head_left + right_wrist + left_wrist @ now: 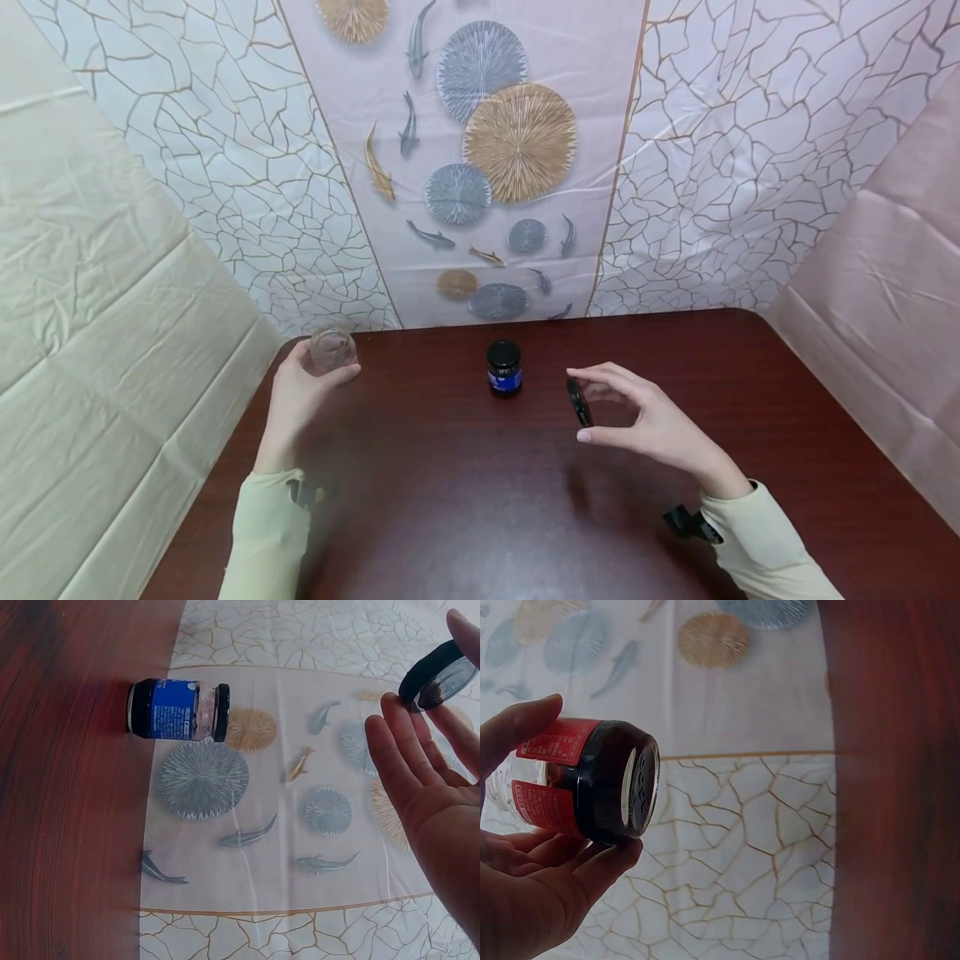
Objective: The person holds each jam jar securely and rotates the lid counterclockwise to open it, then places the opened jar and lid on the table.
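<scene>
My left hand [297,400] grips a glass jar [332,350] at the table's far left corner. In the left wrist view this jar [551,776] has a red label, clear glass at one end and a black band by its embossed base; thumb and fingers lie on opposite sides. Over the right half of the table, my right hand [645,412] pinches a round black lid [578,402] on edge between thumb and fingertips. The lid's hollow inner side [448,679] shows in the right wrist view. Between both hands stands a blue-labelled jar [504,368] with a black lid on.
The dark red wooden table [450,492] ends at the back against a patterned cloth [525,275]. Pale cloth walls rise at the left [97,333] and right [870,300]. A small dark device [692,525] sits at the right cuff.
</scene>
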`<action>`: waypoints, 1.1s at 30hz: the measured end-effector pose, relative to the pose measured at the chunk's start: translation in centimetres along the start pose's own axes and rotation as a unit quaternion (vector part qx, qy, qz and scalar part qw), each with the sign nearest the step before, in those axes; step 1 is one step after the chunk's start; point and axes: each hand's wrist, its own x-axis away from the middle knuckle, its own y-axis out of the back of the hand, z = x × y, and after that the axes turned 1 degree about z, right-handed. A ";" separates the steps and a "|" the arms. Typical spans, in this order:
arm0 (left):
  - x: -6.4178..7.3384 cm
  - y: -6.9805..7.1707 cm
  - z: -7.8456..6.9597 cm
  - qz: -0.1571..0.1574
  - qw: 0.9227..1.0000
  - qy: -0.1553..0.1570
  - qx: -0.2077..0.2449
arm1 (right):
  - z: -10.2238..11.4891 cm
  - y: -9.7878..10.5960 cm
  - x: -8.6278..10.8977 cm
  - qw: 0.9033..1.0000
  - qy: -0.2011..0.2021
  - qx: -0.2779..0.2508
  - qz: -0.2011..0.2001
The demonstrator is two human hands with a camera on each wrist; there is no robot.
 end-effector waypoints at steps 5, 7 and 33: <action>-0.6 -0.2 1.2 0.006 1.000 0.005 -0.006 | 0.0 0.0 0.0 1.000 -0.006 0.002 0.001; -0.9 -0.3 1.6 0.010 1.000 0.004 -0.009 | 0.0 0.0 0.0 1.000 -0.007 0.002 0.001; -1.7 -1.5 5.3 0.065 0.996 0.046 -0.030 | 0.0 -0.2 0.0 1.000 -0.003 -0.010 0.018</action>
